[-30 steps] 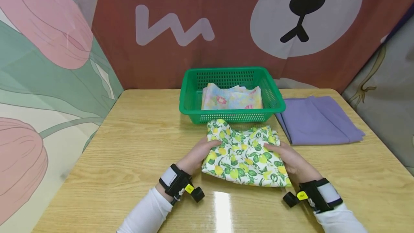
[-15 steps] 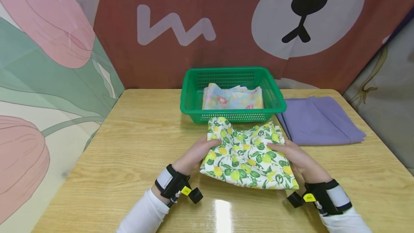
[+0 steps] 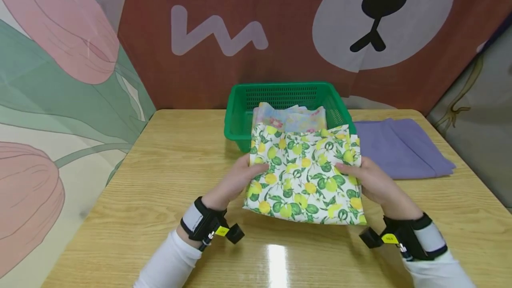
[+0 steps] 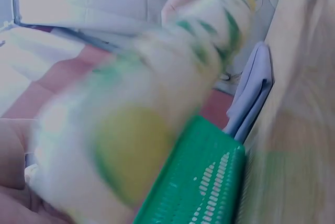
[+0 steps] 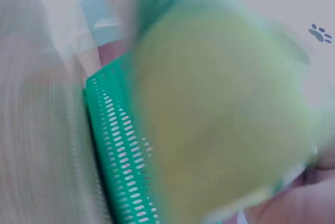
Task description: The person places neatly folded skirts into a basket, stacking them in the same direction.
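A folded cloth with a lemon print (image 3: 304, 177) is held up between both hands, in front of the green basket (image 3: 240, 139) and partly covering its near side. At the cloth's left edge my left hand (image 3: 236, 179) pinches it, thumb on the near face. My right hand (image 3: 374, 183) grips the right edge the same way. The fingers behind the cloth are hidden in the head view. Both wrist views show the lemon cloth (image 4: 141, 114) blurred and close up, with the basket (image 5: 123, 150) beyond it.
Inside the basket lies a folded pastel cloth with flowers (image 3: 294, 117). A folded purple cloth (image 3: 404, 148) rests on the wooden table (image 3: 180, 154) to the right of the basket. A printed curtain (image 3: 224, 70) hangs behind the table.
Both hands have raised the lemon cloth and carried it toward the basket. Its wavy top edge has straightened, and it now overlaps the basket's front rim. The hands are slightly farther apart.
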`<state>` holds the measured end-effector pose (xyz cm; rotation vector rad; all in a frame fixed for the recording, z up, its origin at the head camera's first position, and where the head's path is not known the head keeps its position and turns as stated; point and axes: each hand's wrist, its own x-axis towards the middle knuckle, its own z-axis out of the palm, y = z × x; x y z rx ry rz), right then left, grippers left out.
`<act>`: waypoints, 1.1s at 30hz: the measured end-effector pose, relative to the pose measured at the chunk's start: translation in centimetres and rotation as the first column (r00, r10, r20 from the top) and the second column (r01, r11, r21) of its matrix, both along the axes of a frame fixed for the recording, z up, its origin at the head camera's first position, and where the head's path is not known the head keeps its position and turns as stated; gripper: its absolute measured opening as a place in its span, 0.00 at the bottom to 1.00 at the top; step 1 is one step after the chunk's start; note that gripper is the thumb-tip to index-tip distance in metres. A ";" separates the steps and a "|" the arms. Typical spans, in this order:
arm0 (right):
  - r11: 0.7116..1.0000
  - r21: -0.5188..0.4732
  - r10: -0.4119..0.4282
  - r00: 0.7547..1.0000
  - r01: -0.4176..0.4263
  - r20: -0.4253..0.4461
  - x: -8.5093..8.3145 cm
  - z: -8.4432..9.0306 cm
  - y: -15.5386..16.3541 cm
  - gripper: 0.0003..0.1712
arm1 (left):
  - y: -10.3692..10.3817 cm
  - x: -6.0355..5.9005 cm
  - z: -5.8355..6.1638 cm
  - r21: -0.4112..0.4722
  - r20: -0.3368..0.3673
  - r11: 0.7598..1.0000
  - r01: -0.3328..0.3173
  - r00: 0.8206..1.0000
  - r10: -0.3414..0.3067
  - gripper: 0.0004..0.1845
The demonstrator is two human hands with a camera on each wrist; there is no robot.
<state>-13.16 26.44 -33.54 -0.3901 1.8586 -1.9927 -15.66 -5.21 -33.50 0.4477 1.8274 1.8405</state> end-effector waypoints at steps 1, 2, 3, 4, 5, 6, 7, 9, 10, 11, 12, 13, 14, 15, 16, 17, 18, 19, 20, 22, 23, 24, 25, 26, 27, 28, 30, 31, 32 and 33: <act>0.999 0.031 -0.034 0.999 0.034 -0.025 -0.1 0.2 -0.1 0.14 | -0.1 -0.1 0.2 -0.006 -0.019 1.000 -0.017 1.000 0.017 0.21; 0.996 0.059 -0.067 0.997 0.069 -0.047 -0.1 0.4 -0.1 0.14 | -0.1 -0.3 0.3 -0.009 -0.038 0.999 -0.033 0.999 0.032 0.21; 0.991 0.082 -0.097 0.993 0.102 -0.064 -0.3 0.6 -0.2 0.13 | -0.2 -0.4 0.4 -0.008 -0.053 0.999 -0.049 0.997 0.049 0.22; 0.986 0.100 -0.125 0.989 0.133 -0.079 -0.4 0.8 -0.3 0.14 | -0.3 -0.6 0.5 -0.007 -0.070 0.998 -0.065 0.995 0.064 0.22; 0.980 0.117 -0.152 0.984 0.162 -0.089 -0.5 1.0 -0.4 0.14 | -0.3 -0.8 0.6 -0.005 -0.085 0.997 -0.080 0.993 0.079 0.22; 0.973 0.132 -0.177 0.979 0.190 -0.100 -0.7 1.1 -0.5 0.15 | -0.4 -1.1 0.7 -0.002 -0.106 0.996 -0.093 0.990 0.093 0.22; 0.966 0.145 -0.199 0.973 0.214 -0.116 -0.9 1.2 -0.6 0.16 | -0.4 -1.3 0.8 0.001 -0.124 0.994 -0.107 0.987 0.106 0.22; 0.951 0.164 -0.241 0.961 0.262 -0.139 -1.3 1.5 -0.9 0.17 | -0.5 -1.7 1.1 0.005 -0.158 0.991 -0.133 0.979 0.132 0.21; 0.941 0.180 -0.259 0.953 0.286 -0.157 -1.4 1.6 -1.0 0.18 | -0.5 -1.9 1.2 0.007 -0.170 0.990 -0.142 0.975 0.141 0.21; 0.933 0.186 -0.277 0.945 0.308 -0.173 -1.6 1.7 -1.1 0.18 | -0.5 -2.0 1.3 0.005 -0.184 0.988 -0.156 0.971 0.154 0.20; 0.925 0.192 -0.293 0.936 0.329 -0.195 -1.8 1.8 -1.2 0.18 | -0.5 -2.2 1.5 -0.002 -0.199 0.985 -0.172 0.966 0.168 0.20; 0.918 0.186 -0.311 0.927 0.349 -0.208 -2.0 2.0 -1.3 0.19 | -0.5 -2.4 1.7 -0.010 -0.212 0.981 -0.194 0.959 0.188 0.19; 0.912 0.183 -0.326 0.919 0.368 -0.224 -2.2 2.1 -1.4 0.20 | -0.4 -2.5 1.9 -0.019 -0.228 0.975 -0.219 0.951 0.209 0.19; 0.901 0.191 -0.341 0.907 0.390 -0.247 -2.5 2.3 -1.5 0.22 | -0.3 -2.7 2.1 -0.029 -0.242 0.968 -0.250 0.941 0.236 0.18; 0.892 0.189 -0.358 0.896 0.411 -0.263 -2.6 2.5 -1.6 0.24 | -0.2 -3.0 2.2 -0.033 -0.262 0.959 -0.281 0.929 0.262 0.18; 0.888 0.171 -0.376 0.887 0.427 -0.267 -2.9 2.7 -1.7 0.27 | -0.1 -3.2 2.5 -0.037 -0.288 0.949 -0.313 0.913 0.290 0.18; 0.877 0.169 -0.395 0.875 0.450 -0.281 -3.1 2.9 -1.8 0.29 | 0.0 -3.5 2.7 -0.035 -0.309 0.939 -0.342 0.897 0.315 0.17; 0.871 0.148 -0.414 0.863 0.468 -0.289 -3.3 3.1 -2.0 0.31 | 0.1 -3.7 2.9 -0.023 -0.325 0.931 -0.365 0.883 0.339 0.17; 0.861 0.140 -0.431 0.848 0.489 -0.308 -3.5 3.3 -2.1 0.32 | 0.3 -3.9 3.1 -0.008 -0.343 0.923 -0.385 0.868 0.359 0.17; 0.843 0.101 -0.475 0.821 0.528 -0.317 -4.0 3.6 -2.4 0.31 | 0.5 -4.4 3.5 0.027 -0.384 0.910 -0.413 0.836 0.391 0.17; 0.839 0.070 -0.493 0.807 0.540 -0.325 -4.3 3.8 -2.5 0.31 | 0.6 -4.6 3.7 0.048 -0.404 0.906 -0.420 0.821 0.402 0.18; 0.832 0.048 -0.506 0.792 0.552 -0.342 -4.7 3.9 -2.7 0.30 | 0.7 -4.9 3.8 0.063 -0.426 0.901 -0.430 0.804 0.414 0.18; 0.832 0.013 -0.517 0.782 0.555 -0.347 -5.0 4.0 -2.8 0.28 | 0.8 -5.1 3.9 0.078 -0.449 0.895 -0.438 0.786 0.424 0.19; 0.827 -0.006 -0.527 0.772 0.562 -0.355 -5.3 4.1 -3.0 0.27 | 0.9 -5.4 3.9 0.090 -0.473 0.888 -0.451 0.766 0.437 0.19; 0.828 -0.044 -0.537 0.768 0.559 -0.349 -5.6 4.2 -3.1 0.26 | 0.9 -5.7 3.9 0.100 -0.493 0.880 -0.464 0.745 0.449 0.19; 0.831 -0.088 -0.542 0.763 0.550 -0.351 -5.9 4.3 -3.2 0.25 | 1.0 -6.0 3.9 0.104 -0.517 0.872 -0.478 0.723 0.458 0.19; 0.832 -0.140 -0.549 0.759 0.537 -0.351 -6.3 4.4 -3.5 0.24 | 1.0 -6.6 3.8 0.113 -0.551 0.859 -0.500 0.688 0.472 0.17; 0.831 -0.155 -0.553 0.757 0.535 -0.349 -6.5 4.4 -3.6 0.23 | 1.0 -6.9 3.8 0.118 -0.568 0.852 -0.510 0.669 0.479 0.16; 0.830 -0.173 -0.556 0.756 0.531 -0.347 -6.7 4.4 -3.6 0.22 | 1.1 -7.2 3.7 0.122 -0.584 0.847 -0.517 0.653 0.482 0.14; 0.830 -0.187 -0.557 0.756 0.526 -0.344 -7.0 4.4 -3.7 0.22 | 1.1 -7.4 3.6 0.123 -0.600 0.843 -0.523 0.638 0.483 0.13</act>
